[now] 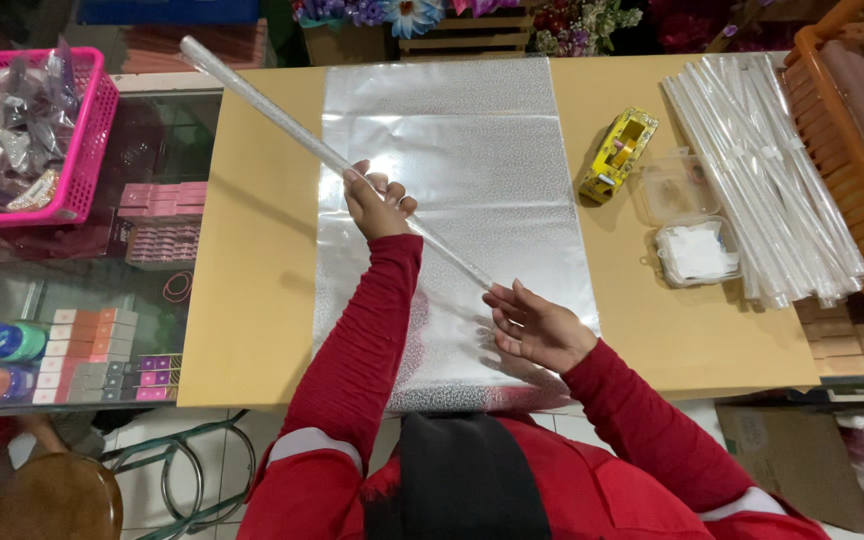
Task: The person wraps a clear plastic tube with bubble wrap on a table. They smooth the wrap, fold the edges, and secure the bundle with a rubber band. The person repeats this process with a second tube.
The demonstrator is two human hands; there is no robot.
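The left hand (377, 205) is clenched around a long clear rolled tube (322, 155), which slants from far left, above the desk (252, 300), down to the near right. The right hand (537, 328) is released, fingers spread, its fingertips at the tube's near end, probably just touching it. Under both hands lies a silvery sheet (462, 130), flat along the middle of the desk. To the right sit a yellow tape dispenser (617, 153), two clear boxes (687, 220) and a pile of finished tubes (772, 180). A pink basket (77, 150) stands far left.
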